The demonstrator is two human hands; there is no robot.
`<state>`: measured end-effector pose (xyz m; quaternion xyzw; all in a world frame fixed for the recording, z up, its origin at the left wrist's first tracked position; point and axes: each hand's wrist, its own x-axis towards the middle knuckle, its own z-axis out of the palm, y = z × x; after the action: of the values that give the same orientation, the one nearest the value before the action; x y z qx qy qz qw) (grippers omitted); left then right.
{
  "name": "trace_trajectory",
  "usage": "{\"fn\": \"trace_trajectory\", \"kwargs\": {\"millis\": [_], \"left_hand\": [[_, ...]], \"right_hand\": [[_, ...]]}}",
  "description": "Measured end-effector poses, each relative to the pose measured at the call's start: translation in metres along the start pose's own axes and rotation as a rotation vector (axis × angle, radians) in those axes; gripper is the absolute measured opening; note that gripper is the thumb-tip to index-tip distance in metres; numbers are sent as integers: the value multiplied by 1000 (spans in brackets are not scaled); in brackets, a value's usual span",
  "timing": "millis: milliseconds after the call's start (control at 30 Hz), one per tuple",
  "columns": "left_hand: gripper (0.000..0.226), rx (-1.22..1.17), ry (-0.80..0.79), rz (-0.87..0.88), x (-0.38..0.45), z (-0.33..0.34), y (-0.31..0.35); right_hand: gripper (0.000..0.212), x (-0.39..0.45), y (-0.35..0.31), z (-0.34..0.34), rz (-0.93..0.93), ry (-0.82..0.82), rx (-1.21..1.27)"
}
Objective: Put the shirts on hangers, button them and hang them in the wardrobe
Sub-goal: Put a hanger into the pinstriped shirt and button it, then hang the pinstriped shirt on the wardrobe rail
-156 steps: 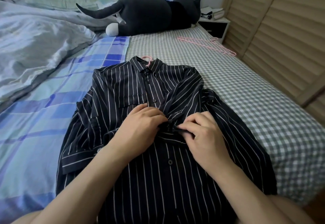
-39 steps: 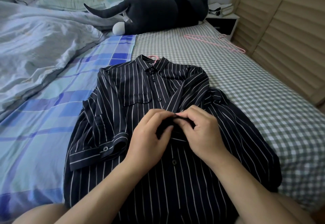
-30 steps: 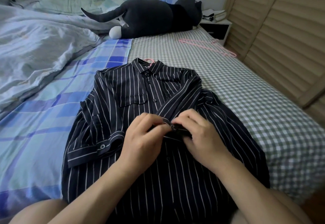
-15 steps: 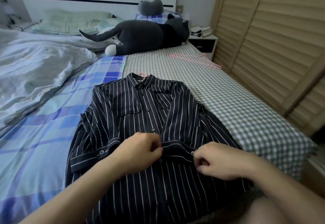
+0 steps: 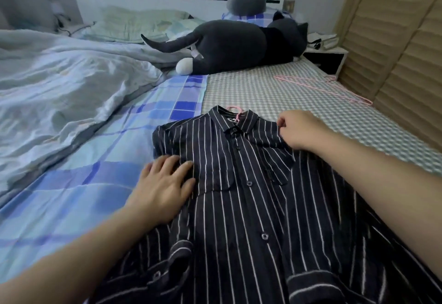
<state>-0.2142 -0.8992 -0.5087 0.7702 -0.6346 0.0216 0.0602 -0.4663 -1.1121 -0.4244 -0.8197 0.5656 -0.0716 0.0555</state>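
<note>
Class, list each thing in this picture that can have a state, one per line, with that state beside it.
Striped shirt: flat on the bed, visible buttons fastened, on a hanger.
Pink hanger hook: sticking out of the collar.
Spare pink hanger: lying unused on the checked sheet.
Left hand: open, flat on the shirt's shoulder.
Right hand: fingers curled at the shirt's other shoulder; grip unclear.
Wardrobe door: closed.

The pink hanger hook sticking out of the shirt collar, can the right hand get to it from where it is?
Probably yes. The right hand rests on the shirt's shoulder beside the collar, and nothing lies between it and the hook.
</note>
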Motion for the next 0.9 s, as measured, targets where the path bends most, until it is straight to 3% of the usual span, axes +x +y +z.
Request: {"fn": "trace_trajectory", "kwargs": {"millis": [100, 167, 267, 333, 400, 500, 567, 600, 700, 800, 900], "left_hand": [[55, -25, 115, 13, -2, 35, -5], [53, -77, 190, 15, -1, 40, -8], [55, -128, 197, -3, -1, 37, -8], [57, -127, 155, -9, -1, 34, -6], [57, -78, 55, -20, 0, 21, -5], [55, -33, -214, -92, 4, -16, 6], [52, -118, -312, -188, 6, -61, 18], [50, -208, -267, -226, 8, -93, 25], [40, -468, 62, -220, 27, -238, 55], [40, -551, 329, 3, 52, -374, 86], [34, -538, 295, 346, 73, -472, 122]], "right_hand": [[32, 70, 9, 44, 30, -38, -103], [38, 98, 13, 70, 41, -125, -62], [40, 96, 16, 84, -14, -89, 68], [43, 78, 17, 71, -71, -135, 58], [36, 61, 13, 46, -89, -286, -8], [18, 42, 3, -13, -95, -185, 8], [14, 21, -7, -70, -112, -53, 123], [12, 8, -9, -102, -153, 2, 183], [9, -37, -10, -214, -229, 88, 299], [19, -79, -2, -323, -250, 160, 350], [27, -120, -1, -424, -313, 256, 346]]}}
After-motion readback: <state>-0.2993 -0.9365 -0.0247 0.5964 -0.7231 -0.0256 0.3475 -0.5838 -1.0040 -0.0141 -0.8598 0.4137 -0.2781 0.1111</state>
